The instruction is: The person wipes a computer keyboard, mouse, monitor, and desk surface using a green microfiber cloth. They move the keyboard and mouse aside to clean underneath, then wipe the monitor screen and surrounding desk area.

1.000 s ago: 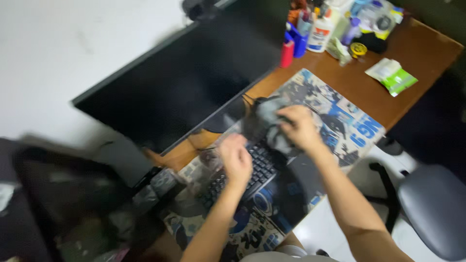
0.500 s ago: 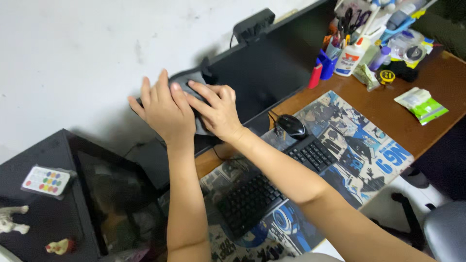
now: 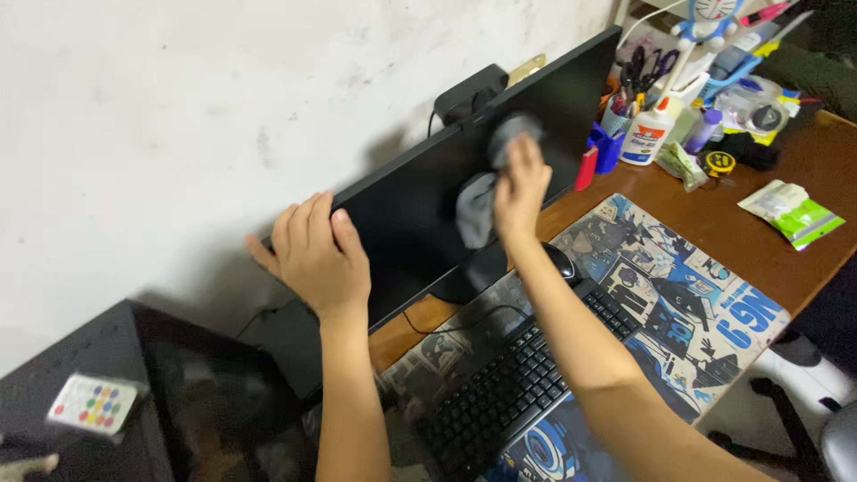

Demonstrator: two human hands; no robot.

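A black monitor (image 3: 420, 223) stands on the brown desk (image 3: 786, 170) against a white wall, its screen dark. My left hand (image 3: 314, 254) grips the monitor's upper left corner, fingers over the top edge. My right hand (image 3: 520, 189) presses a grey cloth (image 3: 478, 207) flat against the screen near its middle; part of the cloth shows above my fingertips. A black webcam (image 3: 470, 93) sits on the monitor's top edge. Below my right forearm lie a black keyboard (image 3: 500, 402) and a black mouse (image 3: 562, 261) on a printed desk mat (image 3: 678, 286).
Right of the monitor stand a blue pen holder (image 3: 610, 138), a white glue bottle (image 3: 647, 134), a red lighter-shaped item (image 3: 585, 168), a tape measure (image 3: 719, 162) and a green-white packet (image 3: 793, 212). A dark computer case (image 3: 134, 402) with a small remote (image 3: 94, 403) is at lower left.
My right hand has slid with the cloth from the monitor's left corner rightward to mid-screen. My left hand stays on the corner. A second ago both hands were down at the keyboard.
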